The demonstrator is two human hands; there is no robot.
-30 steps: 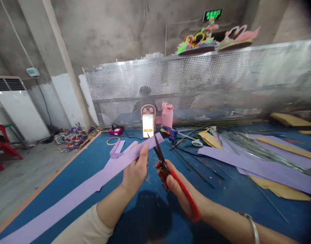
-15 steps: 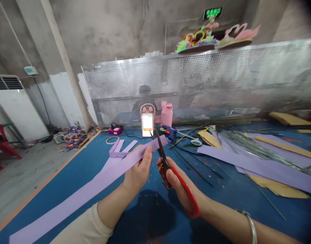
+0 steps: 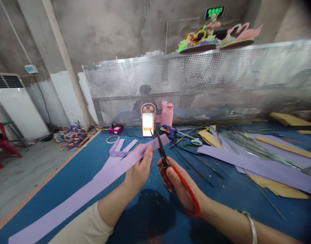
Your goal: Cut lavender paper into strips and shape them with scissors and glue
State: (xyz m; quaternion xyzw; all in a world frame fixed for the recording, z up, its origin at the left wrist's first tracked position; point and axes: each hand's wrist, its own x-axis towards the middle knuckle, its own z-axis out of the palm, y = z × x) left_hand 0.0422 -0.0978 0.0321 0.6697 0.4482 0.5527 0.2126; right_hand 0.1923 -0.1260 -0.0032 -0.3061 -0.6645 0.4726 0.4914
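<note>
My left hand (image 3: 139, 171) pinches a long lilac foam strip (image 3: 94, 188) near its far end and holds it up over the blue table (image 3: 229, 195). The strip trails down to the lower left corner of the view. My right hand (image 3: 182, 188) grips red-handled scissors (image 3: 174, 174). Their dark blades point up and away and cross the strip's end just right of my left thumb. A silver bangle (image 3: 250, 223) sits on my right wrist.
A lit phone on a pink stand (image 3: 148, 120), a pink bottle (image 3: 167, 114) and a blue glue gun (image 3: 170, 131) stand at the table's far edge before a perforated metal screen (image 3: 196, 84). Lilac and yellow foam sheets, green wires and tape rolls lie to the right. Scraps litter the floor on the left.
The strip has slid forward through my left hand, so less of it trails at the lower left. The scissors have shifted slightly right and the blades look more closed.
</note>
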